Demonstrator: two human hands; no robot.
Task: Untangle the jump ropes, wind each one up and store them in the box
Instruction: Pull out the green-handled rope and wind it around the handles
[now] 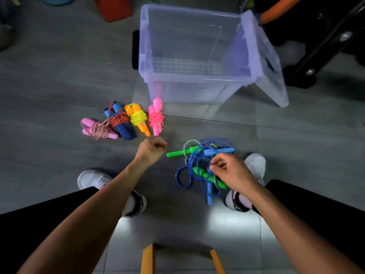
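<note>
Several wound jump ropes lie in a row on the floor: a pale pink one (pixel 98 129), a dark blue one with red cord (pixel 119 122), an orange one with yellow cord (pixel 138 118) and a bright pink one (pixel 156 116). To their right a blue rope (pixel 194 165) and a green rope (pixel 182 152) lie tangled together. My left hand (pixel 152 150) hovers just below the bright pink rope, fingers curled, holding nothing. My right hand (pixel 230 171) hangs over the tangle with fingers curled; whether it pinches the cord I cannot tell. The clear box (pixel 144 62) stands open behind, nothing in it.
The box lid (pixel 266 62) leans against its right side. My white shoes (pixel 94 179) and dark trouser legs flank the tangle. A red object (pixel 113 8) sits at the back, black equipment (pixel 324 46) at the right, an orange stool frame (pixel 147 260) below me.
</note>
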